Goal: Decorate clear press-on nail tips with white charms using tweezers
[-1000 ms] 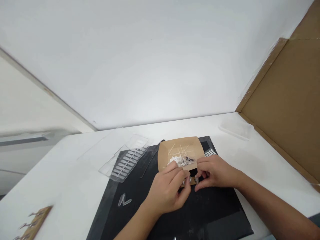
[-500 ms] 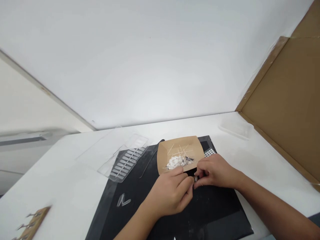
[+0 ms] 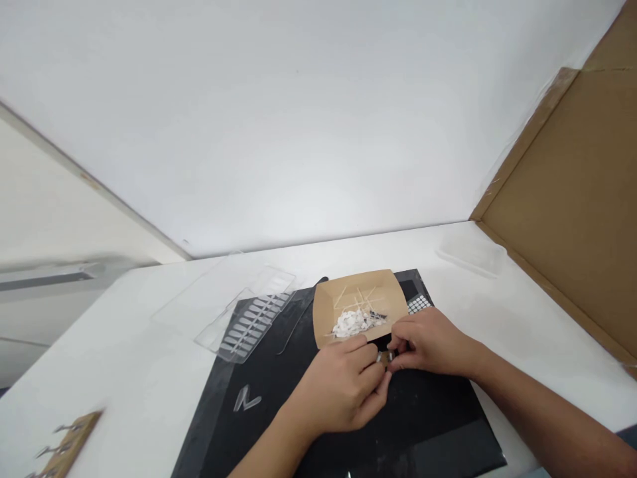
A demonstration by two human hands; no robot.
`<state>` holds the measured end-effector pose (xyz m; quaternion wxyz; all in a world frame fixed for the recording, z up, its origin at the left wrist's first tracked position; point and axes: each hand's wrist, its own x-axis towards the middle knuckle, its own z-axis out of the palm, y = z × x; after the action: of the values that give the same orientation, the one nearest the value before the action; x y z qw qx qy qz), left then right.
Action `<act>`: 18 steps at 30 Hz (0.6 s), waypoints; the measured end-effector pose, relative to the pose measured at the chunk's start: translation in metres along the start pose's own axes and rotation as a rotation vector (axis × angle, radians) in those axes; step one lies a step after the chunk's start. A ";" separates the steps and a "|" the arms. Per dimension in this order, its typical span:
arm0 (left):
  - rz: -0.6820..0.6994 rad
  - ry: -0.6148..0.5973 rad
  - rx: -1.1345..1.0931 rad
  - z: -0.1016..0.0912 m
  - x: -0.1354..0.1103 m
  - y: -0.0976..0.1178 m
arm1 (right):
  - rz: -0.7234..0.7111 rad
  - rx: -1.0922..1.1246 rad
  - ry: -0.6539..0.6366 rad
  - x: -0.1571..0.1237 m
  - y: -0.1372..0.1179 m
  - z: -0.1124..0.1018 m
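My left hand (image 3: 341, 388) and my right hand (image 3: 428, 345) meet over a black mat (image 3: 423, 425), fingertips pinched together on a small silvery piece (image 3: 385, 357) that I cannot make out. Both hands are curled closed around it. Just beyond the fingers sits a brown paper tray (image 3: 326, 309) holding several thin wooden sticks and a heap of white scraps (image 3: 354, 322). A small sheet of white dots (image 3: 418, 303) shows by the tray's right corner.
A clear plastic tray with rows of pale nail tips (image 3: 249, 318) lies at the mat's left edge. Two clear tips (image 3: 246, 398) rest on the mat. A wooden strip with metal clips (image 3: 64, 441) is at the near left. A clear lid (image 3: 470, 255) and a cardboard panel (image 3: 572, 199) stand right.
My left hand has slid slightly back from the paper tray toward me, and the fingertips of both hands have closed tighter together on the small piece.
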<state>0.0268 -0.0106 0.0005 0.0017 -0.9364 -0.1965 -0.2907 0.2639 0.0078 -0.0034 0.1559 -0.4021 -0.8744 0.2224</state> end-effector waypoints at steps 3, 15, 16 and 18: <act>0.005 0.015 0.005 0.001 0.000 -0.001 | 0.032 0.009 -0.034 0.001 -0.001 -0.001; -0.011 0.161 0.054 -0.005 0.001 0.001 | -0.136 -0.028 0.028 -0.001 0.001 -0.006; -0.019 0.197 0.060 -0.005 0.000 0.001 | -0.156 -0.029 0.031 -0.002 0.001 -0.007; -0.027 0.280 0.065 -0.006 -0.001 0.000 | -0.189 -0.031 0.030 -0.003 -0.001 -0.007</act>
<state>0.0227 -0.0118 0.0051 0.0553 -0.8835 -0.2161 -0.4118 0.2683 0.0074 0.0028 0.1830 -0.3235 -0.9094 0.1869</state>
